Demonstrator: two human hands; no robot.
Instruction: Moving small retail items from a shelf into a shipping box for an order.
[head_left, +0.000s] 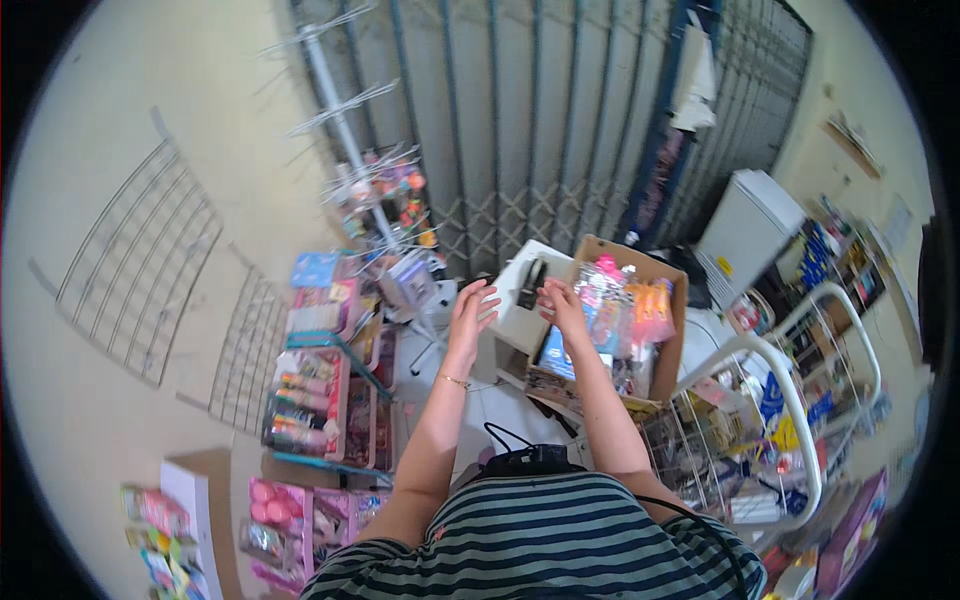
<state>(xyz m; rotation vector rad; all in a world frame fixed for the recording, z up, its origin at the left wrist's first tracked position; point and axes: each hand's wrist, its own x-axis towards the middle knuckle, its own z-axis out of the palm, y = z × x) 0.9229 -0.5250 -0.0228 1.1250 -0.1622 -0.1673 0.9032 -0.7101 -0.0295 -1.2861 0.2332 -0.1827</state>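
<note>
Both my hands are raised in front of me with nothing in them. The fingers of my left hand (472, 319) are spread, left of a white table or cabinet top (506, 319). My right hand (562, 307) has its fingers apart and bent, near the left side of a cardboard box (675, 330). A black strap-like item (532, 283) lies on the white top between the hands. Plastic-wrapped goods fill the box, among them orange-and-pink packs (651, 309) and a blue pack (555, 354).
A white wire display stand (337, 112) rises ahead on the left. Tiered baskets of packaged goods (307, 405) stand to my left. A white-railed wire cart (795, 390) full of goods is at my right. Behind runs a folding metal gate (517, 112).
</note>
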